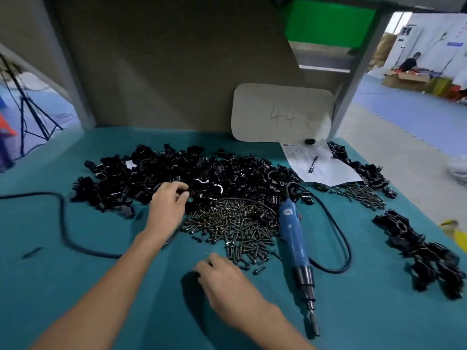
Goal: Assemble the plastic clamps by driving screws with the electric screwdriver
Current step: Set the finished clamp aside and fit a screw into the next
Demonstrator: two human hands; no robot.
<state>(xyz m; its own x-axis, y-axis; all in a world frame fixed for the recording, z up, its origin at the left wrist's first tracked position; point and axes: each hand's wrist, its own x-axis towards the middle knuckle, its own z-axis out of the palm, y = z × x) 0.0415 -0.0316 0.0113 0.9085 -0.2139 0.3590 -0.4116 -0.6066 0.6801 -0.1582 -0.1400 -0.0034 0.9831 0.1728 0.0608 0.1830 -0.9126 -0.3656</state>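
A wide heap of black plastic clamp parts (pixel 177 173) covers the middle of the green table (pixel 75 286). My left hand (pixel 168 203) reaches into its front edge, fingers curled on a black clamp piece. In front of the heap lies a pile of dark screws (pixel 235 228). My right hand (pixel 225 284) rests on the table just below that pile, fingers bent down; whether it holds a screw is hidden. The blue electric screwdriver (pixel 294 236) lies untouched on the table to the right of the screws, bit pointing toward me.
The screwdriver's black cord (pixel 63 223) loops across the left of the table and around its right side. Assembled black clamps (pixel 424 253) lie at the right edge. A paper sheet with a pen (pixel 313 164), more screws (pixel 364 195) and a cardboard sign (pixel 280 112) sit at the back right.
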